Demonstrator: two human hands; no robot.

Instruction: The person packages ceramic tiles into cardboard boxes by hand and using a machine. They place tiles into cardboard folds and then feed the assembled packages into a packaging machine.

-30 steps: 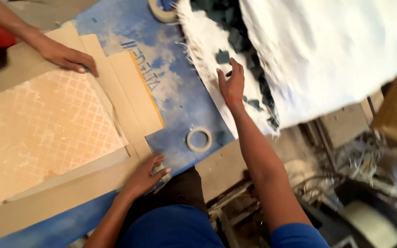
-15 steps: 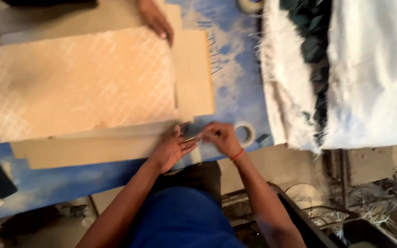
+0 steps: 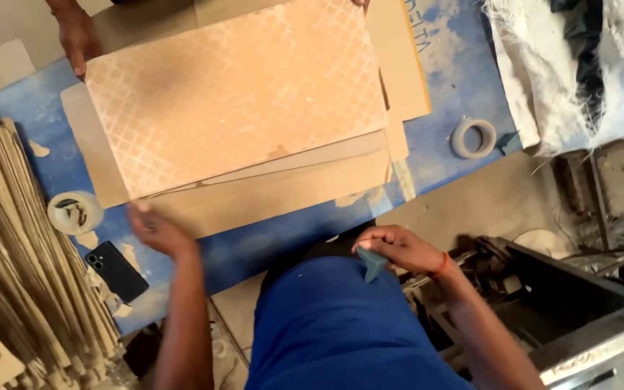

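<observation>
Brown cardboard sheets (image 3: 276, 191) lie stacked on a blue table (image 3: 456, 65), with an orange lattice-patterned panel (image 3: 232, 94) on top. The left hand (image 3: 157, 231) rests at the stack's near left corner; it is blurred, so I cannot tell whether the fingers are spread or pinching. The right hand (image 3: 399, 249) is off the table, close to the body, its fingers curled around a small teal tool (image 3: 372, 263). Another person's hand (image 3: 77, 36) touches the far left corner of the panel. A tape roll (image 3: 75, 211) and a black phone (image 3: 117, 271) lie on the table left of the left hand. A second tape roll (image 3: 473, 138) lies to the right of the stack, near white shaggy fabric (image 3: 565, 65).
</observation>
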